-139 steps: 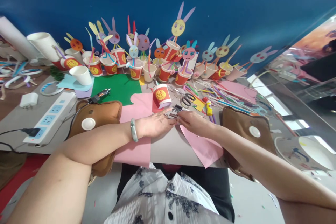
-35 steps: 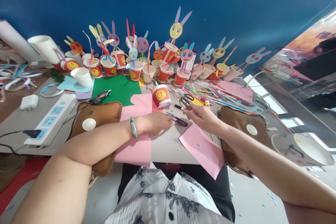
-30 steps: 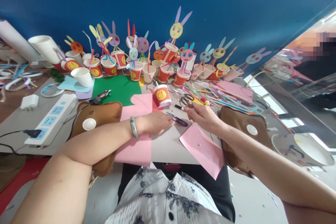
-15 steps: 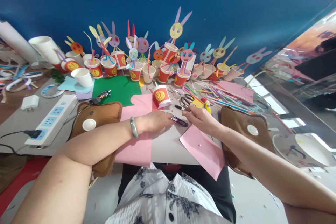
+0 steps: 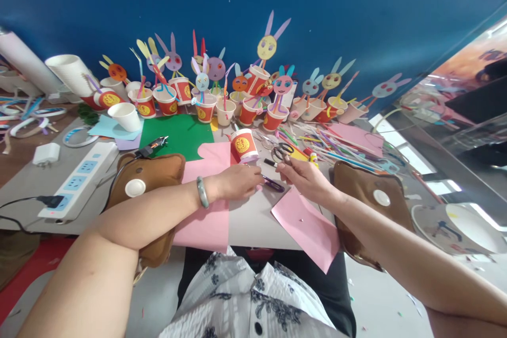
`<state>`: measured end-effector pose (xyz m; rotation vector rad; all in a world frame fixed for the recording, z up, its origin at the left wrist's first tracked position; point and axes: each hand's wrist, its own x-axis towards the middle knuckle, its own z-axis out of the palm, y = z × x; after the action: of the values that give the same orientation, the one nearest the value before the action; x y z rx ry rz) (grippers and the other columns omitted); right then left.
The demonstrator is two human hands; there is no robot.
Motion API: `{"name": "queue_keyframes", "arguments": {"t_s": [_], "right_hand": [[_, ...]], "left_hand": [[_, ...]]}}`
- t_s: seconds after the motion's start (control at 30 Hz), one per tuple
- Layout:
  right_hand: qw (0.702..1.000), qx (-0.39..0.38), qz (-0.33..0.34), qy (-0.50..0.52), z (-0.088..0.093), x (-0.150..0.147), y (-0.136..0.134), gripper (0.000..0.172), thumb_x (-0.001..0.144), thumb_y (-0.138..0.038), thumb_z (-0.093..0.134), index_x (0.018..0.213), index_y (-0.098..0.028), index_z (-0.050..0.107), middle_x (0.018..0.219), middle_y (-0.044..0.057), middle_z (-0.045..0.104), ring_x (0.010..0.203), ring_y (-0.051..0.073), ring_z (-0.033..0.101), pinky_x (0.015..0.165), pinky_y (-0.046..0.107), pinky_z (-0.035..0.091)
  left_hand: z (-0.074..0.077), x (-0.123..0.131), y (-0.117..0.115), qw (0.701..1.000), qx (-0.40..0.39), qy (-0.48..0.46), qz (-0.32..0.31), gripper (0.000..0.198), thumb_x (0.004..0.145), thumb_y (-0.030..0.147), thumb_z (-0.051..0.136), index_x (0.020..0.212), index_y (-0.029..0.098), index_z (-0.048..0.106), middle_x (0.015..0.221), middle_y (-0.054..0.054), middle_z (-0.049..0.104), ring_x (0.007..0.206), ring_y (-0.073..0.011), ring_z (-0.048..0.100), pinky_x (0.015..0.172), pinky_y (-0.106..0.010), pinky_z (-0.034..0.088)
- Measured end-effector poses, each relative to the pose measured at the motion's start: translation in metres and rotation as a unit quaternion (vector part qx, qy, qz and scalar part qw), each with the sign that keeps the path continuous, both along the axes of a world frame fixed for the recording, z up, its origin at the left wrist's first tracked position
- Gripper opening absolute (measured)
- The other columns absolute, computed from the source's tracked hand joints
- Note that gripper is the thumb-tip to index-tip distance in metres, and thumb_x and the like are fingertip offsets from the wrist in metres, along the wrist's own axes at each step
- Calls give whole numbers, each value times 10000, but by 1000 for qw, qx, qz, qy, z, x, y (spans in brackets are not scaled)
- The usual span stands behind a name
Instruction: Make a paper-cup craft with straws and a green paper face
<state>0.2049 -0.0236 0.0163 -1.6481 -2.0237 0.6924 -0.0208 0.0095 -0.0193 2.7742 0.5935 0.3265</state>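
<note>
"The dark purple tool (image 5: 274, 185) — where is it lying from the hands?"

"It's lying on the tabletop (image 5: 250, 224) between them, its far end sitting right by the fingertips of the left hand (image 5: 241, 182). I can't tell whether they're touching it."

"And which way is its long axis running?"

"It's slanting from those fingertips toward the right and the person, its near end lying just on the near side of the right hand (image 5: 304, 177). I'm judging the left hand the nearer one."

"How are the hands holding themselves?"

"The left is bunching its fingers narrowly, palm down; whether it's gripping anything, I can't tell. The right is keeping thumb and fingers close, next to a black-capped marker (image 5: 271, 162) — I can't tell if they're pinching it."

"What's lying farther out?"

"Black-handled scissors (image 5: 282, 147) are lying just past the right fingertips, and a red paper cup (image 5: 244, 143) is leaning beyond the left hand. A pink sheet (image 5: 304, 229) is spreading on the near side of the right hand, with a brown pouch (image 5: 354, 185) resting to its right. Well beyond both hands, a row of cups (image 5: 225, 116) is standing, paper rabbits (image 5: 240, 83) rising from it."
</note>
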Motion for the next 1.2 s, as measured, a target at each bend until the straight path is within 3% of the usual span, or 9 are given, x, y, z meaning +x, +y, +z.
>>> {"name": "queue_keyframes", "arguments": {"t_s": [0.1,0.2,0.3,0.4,0.57,0.67,0.8,1.1,1.2], "right_hand": [[998,44,11,38,2,-6,-2,560,954,-663,431,851,-188,711,845,85,705,791,215,659,734,332,497],[994,29,41,98,5,-18,-6,592,943,-706,440,879,-193,727,914,96,738,882,245,695,802,352,527],[986,-7,53,160,8,-32,-9,583,922,-719,479,895,-187,714,901,93,739,851,235,699,759,338,548],[981,22,28,190,12,-38,-6,521,895,-695,556,876,-189,676,795,59,704,697,176,637,631,288,504],[986,115,-45,110,22,-29,7,517,856,-668,629,647,-206,529,540,-36,479,533,103,395,515,260,322],[998,55,-19,34,26,-21,11,613,870,-710,564,540,-208,438,498,-43,366,515,96,321,497,278,252],[995,-14,8,100,28,-15,4,630,897,-752,476,569,-218,408,508,-49,317,497,93,277,482,286,222],[992,79,6,101,33,-13,-22,640,921,-767,414,594,-217,436,531,-19,361,534,118,342,499,287,277],[994,82,16,73,36,-12,-22,638,945,-749,372,592,-221,445,520,-14,374,537,129,374,510,292,300]], "left_hand": [[6,2,-1,987,-111,-112,29,218,951,330,598,1032,142,674,1009,-90,667,924,-210,630,796,-322,493],[10,5,-3,949,-241,-199,34,344,892,487,674,887,144,662,886,-44,659,796,-160,596,711,-272,459],[12,6,-6,907,-328,-257,58,389,866,496,685,733,138,615,754,-15,622,708,-130,553,641,-246,414],[14,5,-8,879,-378,-277,91,415,890,485,642,672,135,595,647,15,563,640,-106,508,588,-229,359],[16,1,-7,905,-305,-272,122,434,901,469,647,629,145,546,619,40,514,628,-87,455,579,-234,288],[17,1,-7,924,-237,-272,124,441,959,471,565,650,163,501,644,31,506,651,-100,462,604,-247,305],[22,2,-9,942,-196,-255,99,428,1019,497,429,729,186,476,705,13,518,698,-125,485,634,-261,348],[35,2,-16,918,-327,-222,24,460,1013,560,384,787,177,503,755,2,529,718,-126,514,666,-255,413],[33,0,-15,932,-296,-206,18,484,1026,568,357,796,173,515,754,-4,546,699,-122,527,646,-245,416]]}}
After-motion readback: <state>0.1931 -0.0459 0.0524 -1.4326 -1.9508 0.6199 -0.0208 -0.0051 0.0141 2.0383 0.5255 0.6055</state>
